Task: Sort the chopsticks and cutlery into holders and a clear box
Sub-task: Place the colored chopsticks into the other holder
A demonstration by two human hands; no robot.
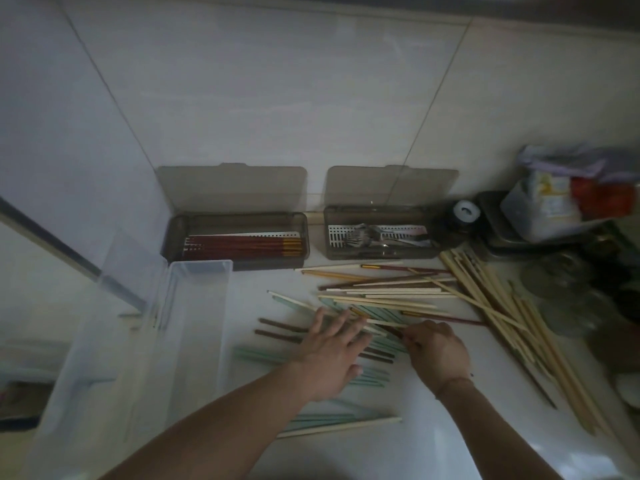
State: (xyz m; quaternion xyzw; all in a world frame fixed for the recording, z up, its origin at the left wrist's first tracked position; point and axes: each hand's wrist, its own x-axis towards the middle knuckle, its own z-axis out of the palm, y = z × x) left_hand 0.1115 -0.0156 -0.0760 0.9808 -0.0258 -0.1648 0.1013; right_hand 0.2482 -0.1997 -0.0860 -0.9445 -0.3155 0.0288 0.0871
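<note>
A loose pile of chopsticks (388, 296) lies across the white counter: pale wooden, teal, brown, and red ones with gold ends. My left hand (330, 355) lies flat with straight fingers on the teal and brown sticks. To its right, my right hand (438, 351) pinches the end of a dark red chopstick (446, 318). At the back stand two smoky holders with lids up. The left holder (235, 237) has red gold-tipped chopsticks in it. In the right holder (379, 233) lies metal cutlery. A clear box (194, 306) stands at the left.
A long bundle of pale wooden chopsticks (512, 320) runs diagonally at the right. Behind it are a tape roll (467, 211), a tray with containers (540, 209) and glass jars (561, 282). A tiled wall rises behind the holders.
</note>
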